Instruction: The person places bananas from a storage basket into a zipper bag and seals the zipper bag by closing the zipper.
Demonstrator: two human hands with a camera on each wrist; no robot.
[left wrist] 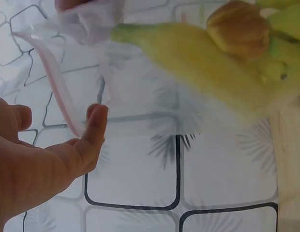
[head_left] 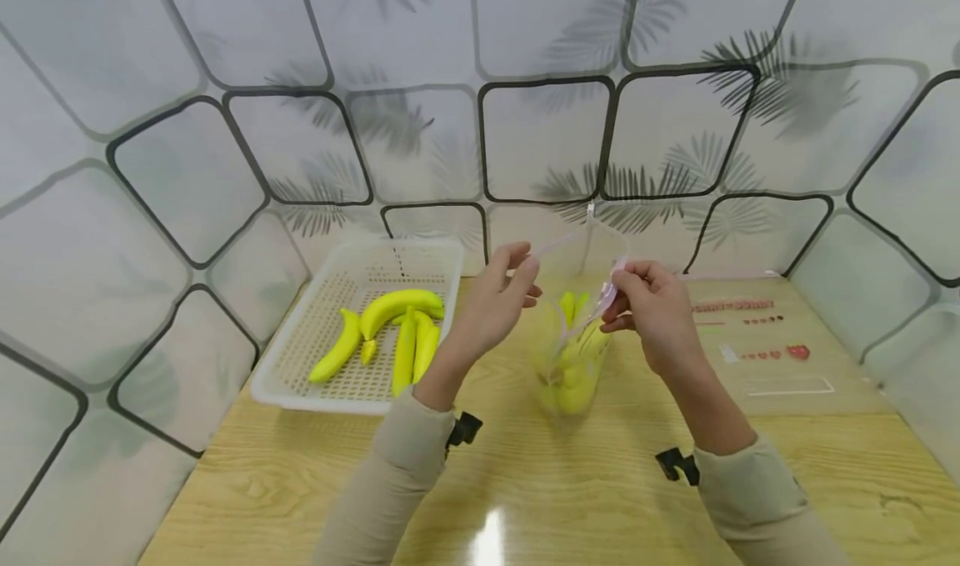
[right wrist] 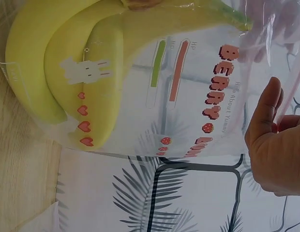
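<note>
A clear zip bag (right wrist: 188, 125) with a pink zip edge and "BERRY" print stands upright on the table, its mouth spread apart. Yellow bananas (head_left: 576, 383) fill its lower part and show through the plastic. At the right side of the mouth, my right hand (head_left: 660, 316) pinches the pink edge between thumb and fingers. My left hand (head_left: 491, 308) is at the left side of the mouth, fingers relaxed and slightly bent. In the left wrist view, its fingertips are close to the pink zip edge (left wrist: 55, 87); whether they touch it I cannot tell.
Left of the bag, a white plastic basket (head_left: 273, 391) holds several yellow bananas (head_left: 337, 349). Another printed clear bag (head_left: 795, 366) lies flat on the wooden table (head_left: 600, 499) at the right. Patterned cloth walls (head_left: 420, 157) stand behind and at both sides.
</note>
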